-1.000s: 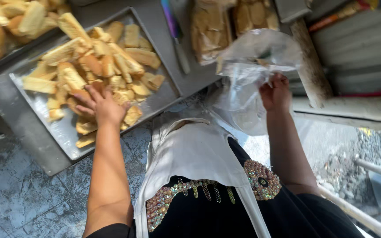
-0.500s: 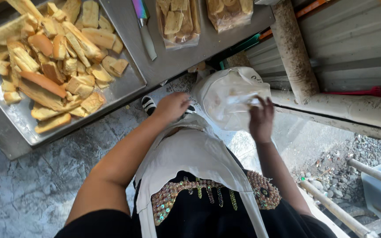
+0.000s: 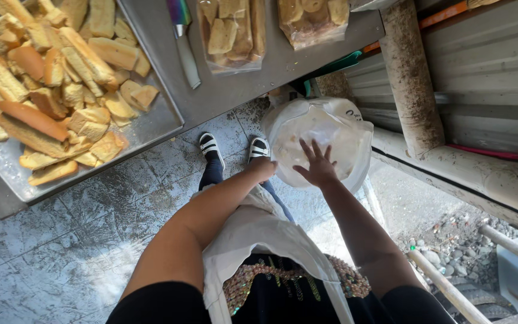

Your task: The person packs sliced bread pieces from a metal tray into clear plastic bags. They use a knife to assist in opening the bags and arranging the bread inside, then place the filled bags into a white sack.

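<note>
In front of my knees, below the table edge, hangs a clear plastic bag (image 3: 337, 129) with its mouth wide open. My left hand (image 3: 266, 168) grips the bag's rim at its left side, the fingers mostly hidden behind the plastic. My right hand (image 3: 316, 165) lies with fingers spread over the bag's mouth and holds nothing. A metal tray (image 3: 163, 123) heaped with toasted bread pieces (image 3: 49, 90) sits on the table at the upper left, well apart from both hands.
Two filled bags of bread (image 3: 232, 30) (image 3: 313, 18) and a knife (image 3: 184, 42) with a colourful handle lie on the metal table (image 3: 271, 69). A wooden post (image 3: 412, 78) and a corrugated metal wall (image 3: 493, 66) stand on the right. My sandalled feet (image 3: 211, 147) are on the stone floor.
My left hand left the bread tray and came across to the bag's rim. My right hand moved from gripping the bag to lying spread over its mouth.
</note>
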